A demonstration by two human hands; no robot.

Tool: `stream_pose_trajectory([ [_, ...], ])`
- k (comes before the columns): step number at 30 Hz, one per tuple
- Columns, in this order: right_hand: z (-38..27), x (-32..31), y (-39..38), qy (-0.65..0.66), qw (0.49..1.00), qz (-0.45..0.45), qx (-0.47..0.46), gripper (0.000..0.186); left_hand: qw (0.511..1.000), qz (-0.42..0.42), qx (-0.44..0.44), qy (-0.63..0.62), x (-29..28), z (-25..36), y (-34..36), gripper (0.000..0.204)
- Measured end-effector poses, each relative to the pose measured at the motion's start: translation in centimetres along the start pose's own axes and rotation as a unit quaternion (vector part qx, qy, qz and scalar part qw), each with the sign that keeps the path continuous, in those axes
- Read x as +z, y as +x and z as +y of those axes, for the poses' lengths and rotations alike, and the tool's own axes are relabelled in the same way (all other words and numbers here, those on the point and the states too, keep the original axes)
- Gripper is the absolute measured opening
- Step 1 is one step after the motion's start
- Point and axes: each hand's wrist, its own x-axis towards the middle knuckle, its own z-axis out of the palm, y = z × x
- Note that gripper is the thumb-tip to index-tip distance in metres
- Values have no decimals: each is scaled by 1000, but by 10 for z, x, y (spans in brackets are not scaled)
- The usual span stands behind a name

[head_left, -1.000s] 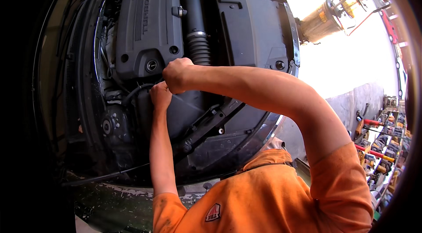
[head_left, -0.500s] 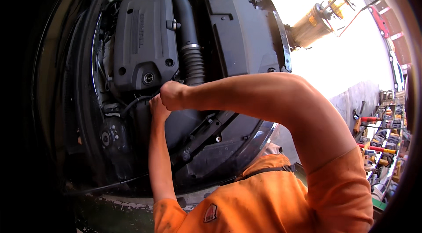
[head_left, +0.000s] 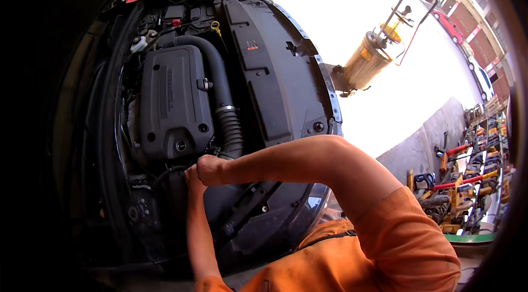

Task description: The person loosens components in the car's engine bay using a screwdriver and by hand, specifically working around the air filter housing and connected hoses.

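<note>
My right hand (head_left: 212, 171) is closed in a fist just past the near edge of the dark plastic engine cover (head_left: 173, 99). Right beside and partly behind it, my left hand (head_left: 194, 178) is curled, its fingers mostly hidden. The two hands touch or nearly touch. Whatever they grip is too small or too covered to make out. A thin black hose (head_left: 165, 175) curves toward the left hand. Beyond the right hand, a ribbed black intake hose (head_left: 230, 131) joins a smooth pipe along the cover's right side.
A yellow dipstick handle (head_left: 216, 28) stands at the far end of the engine bay. The black front panel (head_left: 275, 94) runs along the right. Outside are a wheeled drain tank (head_left: 363, 63) and a rack of tools (head_left: 467, 182). Parked cars stand farther off.
My view has tilted up, so the engine bay sits lower and more of the yard shows. Both hands remain together at the same spot beside the engine cover.
</note>
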Motion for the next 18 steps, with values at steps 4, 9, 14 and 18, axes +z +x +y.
stream_pose_trajectory([
  [4, 33, -9, -12, 270, 944, 48, 184, 13, 997, -39, -69, 25, -12, 20, 11, 21],
  [9, 55, -2, 0, 335, 918, -144, 152, 14, 997, -57, -41, 25, -15, 36, 17, 22],
  [14, 14, 3, -15, 84, 993, 80, 35, 12, 999, -41, 2, 33, 0, 11, 8, 25],
  [18, 45, -5, -23, 435, 865, 2, 251, 17, 995, -54, -64, 48, 0, 24, 14, 26],
])
